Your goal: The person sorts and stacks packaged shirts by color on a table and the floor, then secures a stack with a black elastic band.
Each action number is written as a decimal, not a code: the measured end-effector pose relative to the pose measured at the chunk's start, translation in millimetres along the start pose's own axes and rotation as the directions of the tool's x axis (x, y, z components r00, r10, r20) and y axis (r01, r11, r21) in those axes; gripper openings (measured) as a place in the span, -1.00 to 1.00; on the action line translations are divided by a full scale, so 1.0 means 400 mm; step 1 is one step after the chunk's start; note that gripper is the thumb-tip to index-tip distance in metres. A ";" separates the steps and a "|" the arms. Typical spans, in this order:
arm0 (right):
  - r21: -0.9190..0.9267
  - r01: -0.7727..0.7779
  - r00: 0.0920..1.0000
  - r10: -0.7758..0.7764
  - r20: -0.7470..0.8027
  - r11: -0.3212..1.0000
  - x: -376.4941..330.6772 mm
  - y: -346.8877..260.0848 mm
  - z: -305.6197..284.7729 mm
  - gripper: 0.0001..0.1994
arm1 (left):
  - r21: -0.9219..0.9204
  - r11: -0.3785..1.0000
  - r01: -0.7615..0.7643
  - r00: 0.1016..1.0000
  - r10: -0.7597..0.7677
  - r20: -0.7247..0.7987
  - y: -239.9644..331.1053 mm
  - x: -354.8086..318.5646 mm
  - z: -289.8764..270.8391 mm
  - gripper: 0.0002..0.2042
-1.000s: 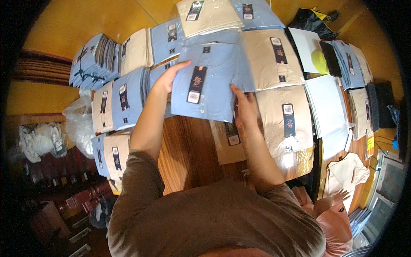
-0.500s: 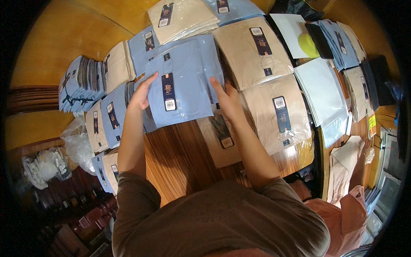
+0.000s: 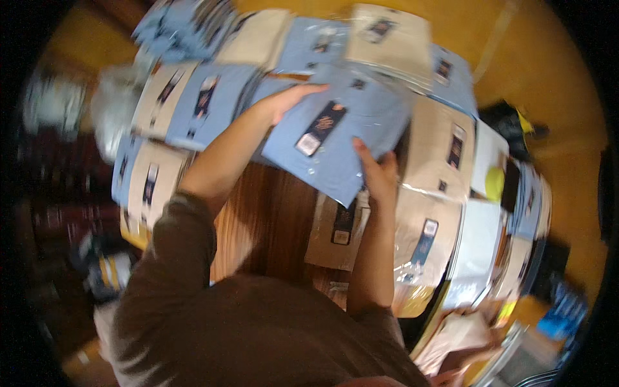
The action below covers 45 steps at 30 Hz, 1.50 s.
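Note:
Between my hands is a folded light-blue shirt (image 3: 367, 126) in a clear plastic sleeve, with a dark hang tag on its front. My left hand (image 3: 291, 102) grips its upper left edge, thumb and fingers along the side. At the lower right edge, my right hand (image 3: 379, 173) pinches it with the thumb on top; the fingers beneath are partly hidden. The shirt is tilted above a brown wood-grain table (image 3: 264, 213). A beige packed shirt (image 3: 325, 242) lies on the table beside my right forearm.
Packed blue shirts (image 3: 222, 97) and beige shirts (image 3: 255, 39) lie in piles to the left and at the back. More beige shirts (image 3: 429, 226) are on the right, beside white sheets (image 3: 475, 242). A clear plastic bag (image 3: 116, 109) hangs at the far left.
The view has swung, so the table and piles appear rotated clockwise. The blue shirt stays in both hands and now looks more tilted, further right in the picture.

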State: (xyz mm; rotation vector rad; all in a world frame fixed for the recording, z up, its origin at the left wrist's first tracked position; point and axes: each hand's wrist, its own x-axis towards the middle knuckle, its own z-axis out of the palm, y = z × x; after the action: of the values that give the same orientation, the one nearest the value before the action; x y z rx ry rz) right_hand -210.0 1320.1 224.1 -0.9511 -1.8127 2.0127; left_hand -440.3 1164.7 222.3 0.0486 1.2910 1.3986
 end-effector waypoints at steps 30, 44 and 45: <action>-0.160 -0.245 0.788 0.293 0.541 0.956 -0.586 0.294 0.089 -0.12 | 0.020 0.989 -0.148 0.866 0.139 -0.481 -0.699 -0.758 -0.059 -0.29; -0.112 0.189 0.940 -0.147 0.307 0.976 -0.743 0.129 0.210 -0.16 | 0.290 0.834 -0.470 0.784 0.545 -0.297 -0.658 -0.834 -0.097 -0.20; -0.088 0.200 0.922 -0.156 0.354 0.976 -0.766 0.141 0.187 -0.10 | 0.249 0.771 -0.586 0.757 0.630 -0.170 -0.649 -0.865 -0.093 -0.13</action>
State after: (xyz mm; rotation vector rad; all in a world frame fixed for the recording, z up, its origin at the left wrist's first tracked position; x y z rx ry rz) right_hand -15.2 1068.2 258.3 -0.4550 -2.1370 2.0711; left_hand -177.8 819.4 242.9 0.4791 1.7025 1.8801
